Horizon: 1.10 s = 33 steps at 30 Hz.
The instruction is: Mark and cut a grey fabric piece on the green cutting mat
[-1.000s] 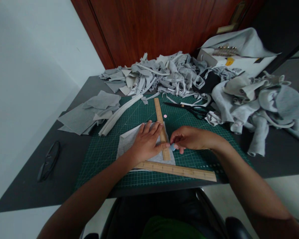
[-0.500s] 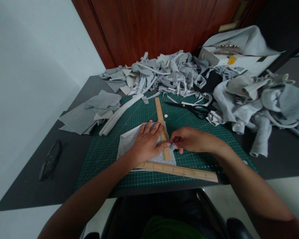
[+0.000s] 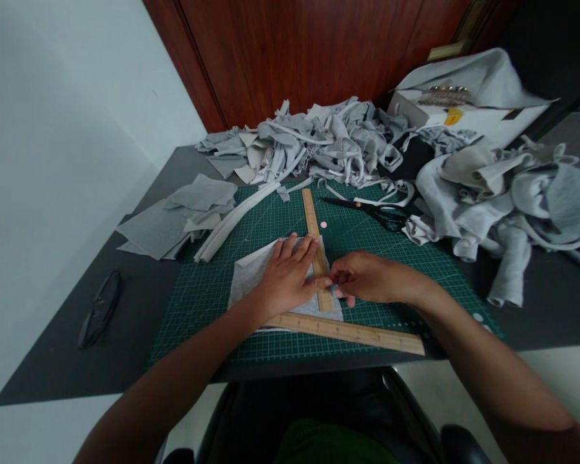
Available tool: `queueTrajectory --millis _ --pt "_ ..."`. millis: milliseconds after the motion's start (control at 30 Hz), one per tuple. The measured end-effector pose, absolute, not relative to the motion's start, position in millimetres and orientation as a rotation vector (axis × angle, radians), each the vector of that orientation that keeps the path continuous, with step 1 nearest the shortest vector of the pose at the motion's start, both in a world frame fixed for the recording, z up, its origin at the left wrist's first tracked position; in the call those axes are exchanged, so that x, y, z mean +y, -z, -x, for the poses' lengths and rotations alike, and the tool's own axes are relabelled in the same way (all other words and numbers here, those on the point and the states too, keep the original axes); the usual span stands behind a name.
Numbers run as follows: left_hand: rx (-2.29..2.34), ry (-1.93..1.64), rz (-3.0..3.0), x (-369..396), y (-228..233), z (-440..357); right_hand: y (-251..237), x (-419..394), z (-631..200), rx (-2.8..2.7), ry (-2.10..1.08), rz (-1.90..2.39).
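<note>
My left hand [image 3: 289,276] lies flat with fingers spread on a folded piece of grey fabric [image 3: 246,278]. Its thumb and fingers press a short wooden ruler [image 3: 325,300] onto the cloth. At the ruler's right edge, my right hand [image 3: 362,276] pinches a small light-blue piece of tailor's chalk [image 3: 335,289], mostly covered by the fingers. A longer wooden ruler [image 3: 367,334] crosses the fabric's near edge and sticks out to the right. Beneath everything is a green cutting mat [image 3: 193,322].
Black scissors [image 3: 367,207] and a pink disc [image 3: 323,225] lie on the mat's far part. Fabric scraps [image 3: 338,142] are heaped behind. Flat grey pieces [image 3: 157,225] and glasses [image 3: 99,309] sit left; rolled fabric [image 3: 483,193] and a white box [image 3: 493,122] stand right.
My right hand has shifted slightly toward me along the ruler's edge with the chalk. The left hand stays in place on the ruler and fabric.
</note>
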State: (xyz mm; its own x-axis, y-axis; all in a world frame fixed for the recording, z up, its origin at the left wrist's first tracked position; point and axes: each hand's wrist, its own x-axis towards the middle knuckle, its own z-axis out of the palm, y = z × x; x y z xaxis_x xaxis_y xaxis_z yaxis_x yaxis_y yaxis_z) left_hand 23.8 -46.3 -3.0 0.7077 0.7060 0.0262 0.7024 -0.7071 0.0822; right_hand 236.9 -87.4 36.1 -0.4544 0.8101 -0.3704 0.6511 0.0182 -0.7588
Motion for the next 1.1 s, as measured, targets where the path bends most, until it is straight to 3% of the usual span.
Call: queueTrajectory --millis 233,467,767,1100 --pt "1.165 -0.076 -2.831 -46 4 -23 -30 -89 -243 -2.123 -1.637 1.428" --pt "1.161 -0.122 -2.807 -45 6 -23 -38 -90 -249 -1.971 -2.098 1.119" --pt "1.134 -0.177 -2.786 -42 9 -21 -37 -48 -290 -1.165 -1.549 0.985" --pt "1.133 -0.105 -2.727 -38 4 -17 -18 -31 -270 -0.799 -1.788 0.851"
